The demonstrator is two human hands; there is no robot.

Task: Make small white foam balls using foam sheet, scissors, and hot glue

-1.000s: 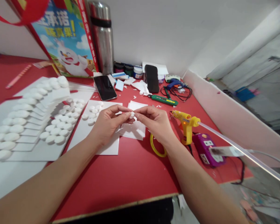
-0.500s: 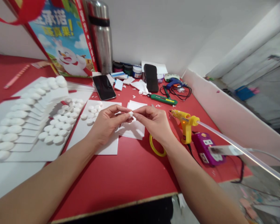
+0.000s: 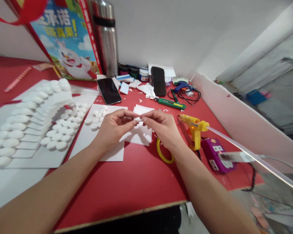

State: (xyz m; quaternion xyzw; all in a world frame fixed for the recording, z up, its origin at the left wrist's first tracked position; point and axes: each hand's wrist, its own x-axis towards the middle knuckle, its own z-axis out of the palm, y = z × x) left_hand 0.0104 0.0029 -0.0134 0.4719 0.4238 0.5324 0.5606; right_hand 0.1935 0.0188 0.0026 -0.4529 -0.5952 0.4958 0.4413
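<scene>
My left hand [image 3: 118, 127] and my right hand [image 3: 161, 125] meet over a stack of white paper sheets [image 3: 143, 138]. Between their fingertips they pinch a small white piece [image 3: 137, 119]; its exact kind is too small and covered to tell. Left of my left hand, small white discs [image 3: 94, 120] lie on a white board [image 3: 88, 143]. A yellow tape ring [image 3: 164, 156] lies partly under my right wrist. Farther right stands a yellow hot glue gun [image 3: 194, 128] with a long clear glue stick in its back.
Rows of white discs [image 3: 61, 131] and layered white cards [image 3: 30, 139] cover the left. At the back are a steel thermos [image 3: 107, 48], a printed box [image 3: 70, 48], two phones [image 3: 109, 91] and a green utility knife [image 3: 171, 103]. A purple power socket [image 3: 216, 154] sits right.
The fingertips have shifted slightly around the small white piece, which shows a little differently now. Everything else stays in place.
</scene>
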